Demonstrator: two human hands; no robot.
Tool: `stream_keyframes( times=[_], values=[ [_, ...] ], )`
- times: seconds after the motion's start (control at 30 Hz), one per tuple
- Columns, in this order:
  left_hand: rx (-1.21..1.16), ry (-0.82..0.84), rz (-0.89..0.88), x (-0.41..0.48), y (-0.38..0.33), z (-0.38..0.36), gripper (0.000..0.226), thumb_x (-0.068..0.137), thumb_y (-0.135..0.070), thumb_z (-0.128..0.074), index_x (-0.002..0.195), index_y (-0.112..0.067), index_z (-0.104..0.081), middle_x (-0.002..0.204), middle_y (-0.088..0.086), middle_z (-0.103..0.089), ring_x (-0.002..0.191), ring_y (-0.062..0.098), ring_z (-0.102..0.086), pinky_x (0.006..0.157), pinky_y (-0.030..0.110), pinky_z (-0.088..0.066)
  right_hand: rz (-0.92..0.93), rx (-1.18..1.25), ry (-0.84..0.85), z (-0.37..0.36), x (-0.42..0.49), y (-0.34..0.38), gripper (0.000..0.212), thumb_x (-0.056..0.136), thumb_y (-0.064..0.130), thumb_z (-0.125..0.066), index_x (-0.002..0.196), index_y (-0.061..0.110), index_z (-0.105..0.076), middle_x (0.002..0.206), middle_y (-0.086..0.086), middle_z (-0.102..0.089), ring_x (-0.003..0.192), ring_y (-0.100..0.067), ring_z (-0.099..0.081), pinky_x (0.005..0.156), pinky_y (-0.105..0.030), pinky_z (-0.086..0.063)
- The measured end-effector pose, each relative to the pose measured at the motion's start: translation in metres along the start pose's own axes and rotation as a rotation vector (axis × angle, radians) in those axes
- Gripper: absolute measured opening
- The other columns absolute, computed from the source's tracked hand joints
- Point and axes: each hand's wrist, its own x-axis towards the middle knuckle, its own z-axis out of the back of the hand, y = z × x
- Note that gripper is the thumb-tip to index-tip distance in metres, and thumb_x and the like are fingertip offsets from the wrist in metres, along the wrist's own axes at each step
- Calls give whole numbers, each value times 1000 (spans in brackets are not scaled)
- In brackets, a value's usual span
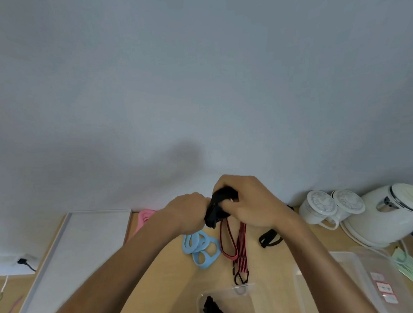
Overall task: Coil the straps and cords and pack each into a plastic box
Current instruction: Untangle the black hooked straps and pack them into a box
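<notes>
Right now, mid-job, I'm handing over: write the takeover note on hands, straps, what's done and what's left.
Left hand and right hand both grip a black strap, partly coiled, above the table.
Done: a packed black strap lies in the near clear box.
Left: blue straps, red-black cord, small black strap and pink strap lie loose on the table; another clear box stands at right.

No legible text or labels anywhere.
</notes>
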Motion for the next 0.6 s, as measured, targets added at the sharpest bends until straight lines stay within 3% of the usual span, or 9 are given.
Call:
stream_keyframes(
  times=[0.1, 0.2, 0.23, 0.3, 0.37, 0.43, 0.5, 0.6],
  values=[
    [9, -40, -104, -7, -10, 0, 33, 84, -12, -53, 59, -18, -32, 61, 0, -38, 50, 14, -34, 47, 24, -29, -20, 115, -95, 2, 6, -20, 30, 86, -5, -50, 99, 15, -67, 94, 12, -65, 91, -2, -59, 80, -12, -44],
    [-23, -93, -185, -14, -23, 3, 30, 82, -14, -54, 59, -15, -35, 55, 0, -35, 47, 14, -30, 46, 22, -25, -133, 196, -61, -7, 9, -33, 36, 90, -7, -47, 97, 21, -68, 79, 21, -62, 77, 1, -57, 79, -16, -45],
    [-35, -117, -189, -15, -26, 5, 24, 81, -13, -55, 63, -13, -39, 55, 0, -35, 47, 13, -31, 46, 22, -25, -163, 205, -20, -11, 9, -34, 37, 89, -7, -49, 89, 26, -66, 73, 19, -59, 72, 1, -54, 76, -16, -45],
    [-65, -171, -163, -16, -28, 10, 11, 79, -11, -55, 75, -11, -45, 57, 0, -37, 48, 13, -33, 46, 23, -25, -288, 193, 123, -21, 7, -30, 40, 91, -12, -44, 66, 18, -50, 63, 10, -48, 61, 4, -44, 63, -7, -41],
    [-118, -205, -112, -15, -25, 12, 10, 79, -10, -55, 78, -12, -44, 59, 0, -38, 49, 14, -34, 46, 23, -25, -327, 191, 165, -33, 4, -28, 49, 92, -15, -36, 59, 21, -37, 51, 4, -39, 47, 4, -40, 51, -10, -35],
    [-157, -240, -75, -14, -23, 12, 13, 80, -10, -55, 84, -14, -43, 61, 0, -41, 50, 14, -36, 46, 23, -26, -344, 172, 106, -44, 2, -27, 45, 90, -10, -40, 55, 18, -35, 51, 3, -37, 45, 0, -40, 51, -15, -30],
    [-209, -291, -46, -13, -23, 10, 22, 82, -7, -53, 92, -15, -35, 63, 1, -41, 51, 14, -37, 45, 24, -24, -350, 126, 152, -54, 0, -26, 39, 89, 0, -45, 55, 17, -35, 52, 1, -36, 50, -8, -34, 54, -28, -30],
    [-247, -409, 31, -5, -15, 8, 26, 87, -7, -50, 98, -15, -28, 61, 1, -42, 49, 16, -37, 43, 27, -24, -251, 82, 185, -64, -3, -17, 30, 89, 13, -53, 63, 19, -41, 54, 5, -38, 48, -6, -33, 49, -20, -29]
  ],
)
